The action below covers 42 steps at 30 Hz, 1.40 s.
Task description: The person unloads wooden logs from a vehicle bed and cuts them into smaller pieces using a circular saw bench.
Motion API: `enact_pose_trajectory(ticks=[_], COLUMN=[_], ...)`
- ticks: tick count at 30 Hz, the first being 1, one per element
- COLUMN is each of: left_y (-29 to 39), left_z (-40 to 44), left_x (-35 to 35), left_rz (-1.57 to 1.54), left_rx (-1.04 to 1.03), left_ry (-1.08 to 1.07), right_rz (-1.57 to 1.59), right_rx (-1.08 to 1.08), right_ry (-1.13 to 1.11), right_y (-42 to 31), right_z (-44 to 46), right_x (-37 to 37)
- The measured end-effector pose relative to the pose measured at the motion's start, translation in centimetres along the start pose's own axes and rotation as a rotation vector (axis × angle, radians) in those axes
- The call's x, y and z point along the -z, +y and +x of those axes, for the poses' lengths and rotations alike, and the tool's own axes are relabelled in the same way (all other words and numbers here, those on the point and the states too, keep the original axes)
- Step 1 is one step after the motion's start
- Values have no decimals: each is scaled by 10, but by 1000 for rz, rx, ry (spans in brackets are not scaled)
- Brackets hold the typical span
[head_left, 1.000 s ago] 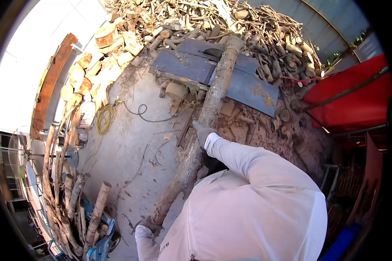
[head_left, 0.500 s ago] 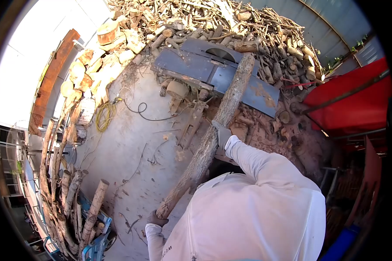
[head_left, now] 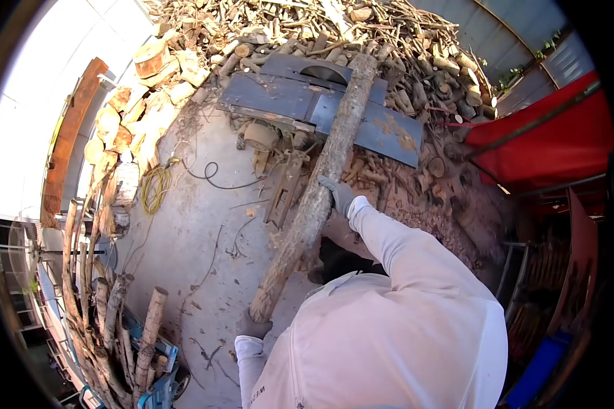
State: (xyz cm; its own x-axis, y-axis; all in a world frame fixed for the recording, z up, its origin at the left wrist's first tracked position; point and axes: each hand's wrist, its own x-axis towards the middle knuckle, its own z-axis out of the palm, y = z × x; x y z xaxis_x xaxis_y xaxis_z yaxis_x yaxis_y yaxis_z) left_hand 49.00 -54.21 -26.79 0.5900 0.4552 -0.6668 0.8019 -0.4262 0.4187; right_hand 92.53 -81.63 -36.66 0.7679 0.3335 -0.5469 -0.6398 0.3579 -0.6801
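A long bark-covered log (head_left: pixel 314 208) slants from low in front of me up across a metal saw table (head_left: pixel 262 94). My right hand (head_left: pixel 338 193), in a grey glove, is closed against the log's right side about midway along it. My left hand (head_left: pixel 254 324), also gloved, is closed around the near end of the log. Beyond the far part of the log, a round saw blade (head_left: pixel 324 73) stands up from the table. The log's far end covers the area just right of the blade, so I cannot tell whether they touch.
Cut firewood (head_left: pixel 389 27) is heaped behind the saw. Split rounds (head_left: pixel 109 126) are stacked at left, near a coiled yellow cord (head_left: pixel 157 189). Upright branches (head_left: pixel 147 334) fill a blue cart (head_left: pixel 162 385) at lower left. Red sheeting (head_left: pixel 546 143) hangs at right.
The log's near end has swung to the right with my left hand, and the log has shifted slightly forward over the saw table. Both hands keep their hold. The camera view has shifted a little.
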Motion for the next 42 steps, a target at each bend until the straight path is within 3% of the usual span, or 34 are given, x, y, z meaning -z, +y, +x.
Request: enact_pose_trajectory(ticks=[3, 7, 9, 12, 13, 15, 17, 20, 23, 25, 27, 31, 36, 42], left_y=[33, 23, 43, 9, 30, 70, 53, 50, 65, 77, 82, 64, 58, 71], left_z=[-26, -25, -32, -20, -27, -37, -24, -14, -15, -17, -19, -6, 0, 4], left_x=[6, 1, 13, -17, -9, 7, -13, -13, 0, 10, 16, 10, 12, 27], left_rz=[-82, -137, 81, -73, -73, -51, -112, -102, 3, 49, 125, 6, 114, 110], left_rx=[78, -36, 65, -12, -10, -16, -17, -15, 7, 33, 20, 25, 31, 52], left_ry=[-27, 5, -60, 45, 45, -18, -18, -33, -43, -38, -35, -37, -23, -68], right_rz=[-98, -77, -26, 12, -4, -103, -280, -108, -80, -22, -237, -309, -387, -468], right_rx=[-70, 27, 63, 111, 134, 93, 134, 176, 237, 209, 150, 242, 46, 21], right_ry=[154, 203, 193, 174, 168, 189, 343, 150, 10, 43, 210, 198, 320, 340], right_y=[-16, -33, -28, -30, -38, -41, -24, -39, -11, -23, -35, -30, -49, -35], right_z=[-10, -37, -28, -26, -28, -23, 10, -10, 29, 19, 8, 18, 4, 28], right_x=[-7, -33, -28, -20, -20, -10, 11, -6, 23, 7, -12, -16, -38, -32])
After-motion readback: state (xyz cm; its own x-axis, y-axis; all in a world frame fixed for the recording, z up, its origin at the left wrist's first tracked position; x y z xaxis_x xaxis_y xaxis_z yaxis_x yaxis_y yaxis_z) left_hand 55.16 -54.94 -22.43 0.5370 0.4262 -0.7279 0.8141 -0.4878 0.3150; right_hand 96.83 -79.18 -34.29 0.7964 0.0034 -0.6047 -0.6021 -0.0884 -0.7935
